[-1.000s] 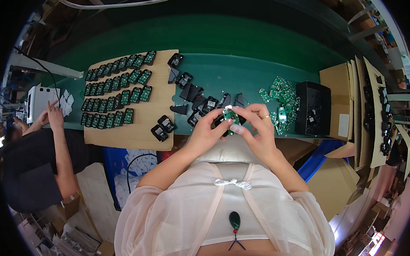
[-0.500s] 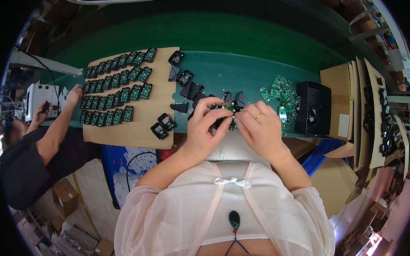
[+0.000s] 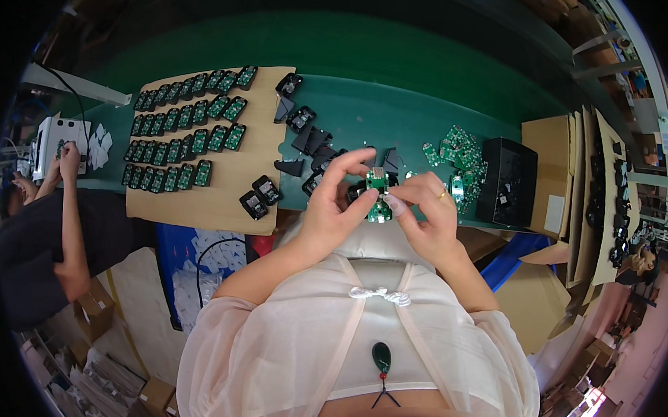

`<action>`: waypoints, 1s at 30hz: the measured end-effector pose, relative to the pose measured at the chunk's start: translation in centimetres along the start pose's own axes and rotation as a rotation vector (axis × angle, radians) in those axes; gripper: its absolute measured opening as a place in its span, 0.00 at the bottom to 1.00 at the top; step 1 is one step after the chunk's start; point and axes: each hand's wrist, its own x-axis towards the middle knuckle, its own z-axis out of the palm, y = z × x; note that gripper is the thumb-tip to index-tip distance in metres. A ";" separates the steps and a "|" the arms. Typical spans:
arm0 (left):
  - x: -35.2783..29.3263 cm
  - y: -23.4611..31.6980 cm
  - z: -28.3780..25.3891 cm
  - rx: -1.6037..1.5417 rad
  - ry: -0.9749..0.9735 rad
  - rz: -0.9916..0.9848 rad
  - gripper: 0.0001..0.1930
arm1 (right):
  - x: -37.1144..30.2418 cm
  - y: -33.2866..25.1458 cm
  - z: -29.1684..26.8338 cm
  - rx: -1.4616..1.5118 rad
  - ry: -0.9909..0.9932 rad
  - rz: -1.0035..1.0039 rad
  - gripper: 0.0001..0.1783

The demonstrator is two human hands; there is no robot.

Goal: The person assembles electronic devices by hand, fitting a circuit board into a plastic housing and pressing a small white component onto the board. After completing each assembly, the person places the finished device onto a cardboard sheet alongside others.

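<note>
In front of my chest, my left hand (image 3: 335, 210) is closed around a green circuit board (image 3: 378, 181), thumb in front and index finger arched behind. A second piece of green board (image 3: 379, 213) shows just below it; whether the two are joined I cannot tell. Something black, partly hidden, sits behind the left fingers. My right hand (image 3: 432, 219), a ring on one finger, pinches at the board's right edge with thumb and fingertips. Past my hands lie several loose black plastic shells (image 3: 312, 140). A heap of green circuit boards (image 3: 462, 148) is to the right.
A cardboard sheet (image 3: 223, 196) at the left bears rows of black shells with boards in them. A black box (image 3: 508, 182) and cardboard partitions (image 3: 549, 154) stand right on the green table (image 3: 353, 109). At far left a co-worker's arm (image 3: 71, 212) is near a white device (image 3: 57, 140).
The board now shows more fully between my hands, and my right hand has shifted slightly down and right. The co-worker's hand has drawn back from the cardboard sheet.
</note>
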 end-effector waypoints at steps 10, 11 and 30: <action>-0.1 1.2 -0.2 0.535 0.084 0.329 0.15 | 0.7 -0.5 -0.5 -0.278 -0.097 -0.300 0.15; -0.1 1.3 -0.2 0.546 0.086 0.336 0.15 | 0.8 -0.5 -0.5 -0.287 -0.099 -0.305 0.14; -0.2 1.7 -0.6 0.655 0.031 0.413 0.16 | 1.4 -1.2 -0.7 -0.429 -0.204 -0.396 0.13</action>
